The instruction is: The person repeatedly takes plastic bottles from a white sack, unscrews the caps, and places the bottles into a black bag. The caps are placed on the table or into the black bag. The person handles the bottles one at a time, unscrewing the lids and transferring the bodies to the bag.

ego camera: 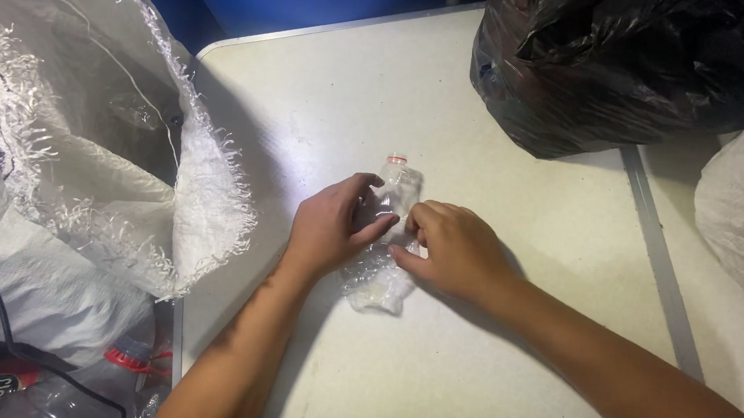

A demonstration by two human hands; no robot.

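Head view, left hand [328, 226], right hand [457, 249] clamped on crumpled clear plastic bottle [385, 237], smooth table [466, 367]

Clear crinkled plastic bottle [385, 237] – glossy bag [613, 69], matt tbl [483, 368]

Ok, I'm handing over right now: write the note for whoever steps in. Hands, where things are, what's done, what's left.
Left hand: grips the bottle from its left side, thumb across the middle.
Right hand: fingertips pinch the bottle at mid-body from the right.
Bottle: clear plastic, crumpled, lying on the table, red neck ring pointing away, no cap visible.
Around: open woven sack to the left, black bag at top right, more bottles low at left.
Done: bottle looks partly crushed.
Left: it is not in any bag yet.
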